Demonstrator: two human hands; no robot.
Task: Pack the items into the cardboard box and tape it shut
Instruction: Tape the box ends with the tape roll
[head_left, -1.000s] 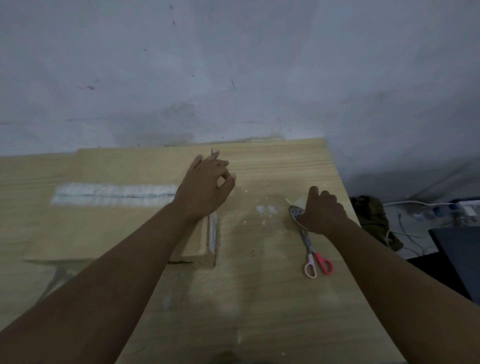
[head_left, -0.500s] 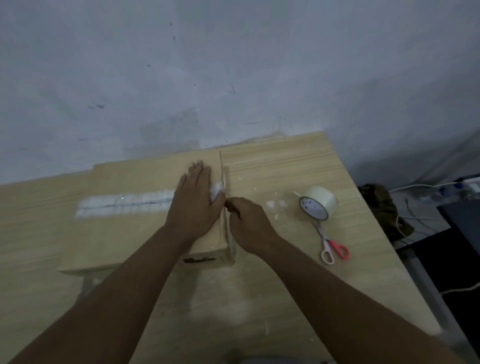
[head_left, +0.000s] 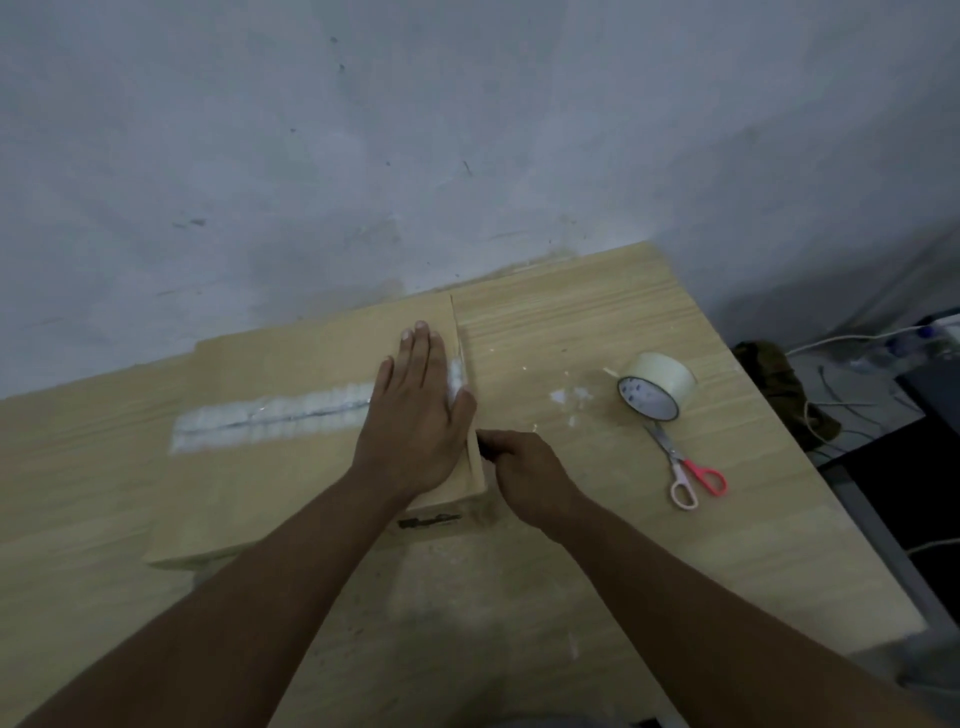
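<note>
Cardboard box (head_left: 270, 483): closed, flat on bench (head_left: 571, 561), tape strip (head_left: 270, 418) along top.
Left hand (head_left: 415, 421): fingers straight, pressing box top at right edge.
Right hand (head_left: 524, 470): touching box right side; grip indeterminate.

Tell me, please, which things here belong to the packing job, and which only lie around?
Job:
- box
- tape strip on its seam
- tape roll
- scissors
- left hand, flat on the box
- right hand, at the box's side

Lying about:
- green cloth on the floor
- cables
</note>
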